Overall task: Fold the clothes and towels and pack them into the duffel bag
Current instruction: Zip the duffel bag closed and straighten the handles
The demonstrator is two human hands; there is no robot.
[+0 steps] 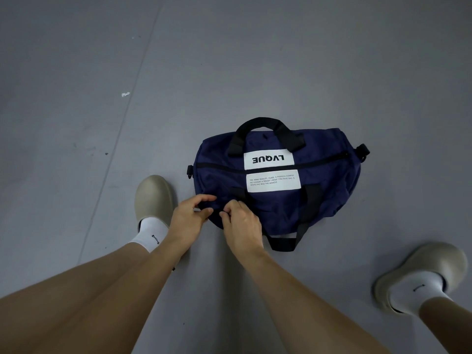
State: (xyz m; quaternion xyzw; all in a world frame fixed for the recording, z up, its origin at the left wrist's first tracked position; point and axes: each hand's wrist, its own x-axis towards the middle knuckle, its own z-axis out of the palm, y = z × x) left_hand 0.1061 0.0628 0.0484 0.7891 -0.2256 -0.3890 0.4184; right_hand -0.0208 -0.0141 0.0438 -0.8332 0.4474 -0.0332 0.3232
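Lying on the grey floor: one navy duffel bag, two black handles, two white labels, one dark zip line running along its length. Stretching left to right with the long axis slightly tilted, printed side up, text reading upside down. Pinching the bag's near-left edge: left hand and right hand, fingers curling closed on fabric. Flanking: two beige clogs, one per side. Leaving wide bare floor beyond and left.

Bare arms and legs — white socks, beige slip-on clogs.
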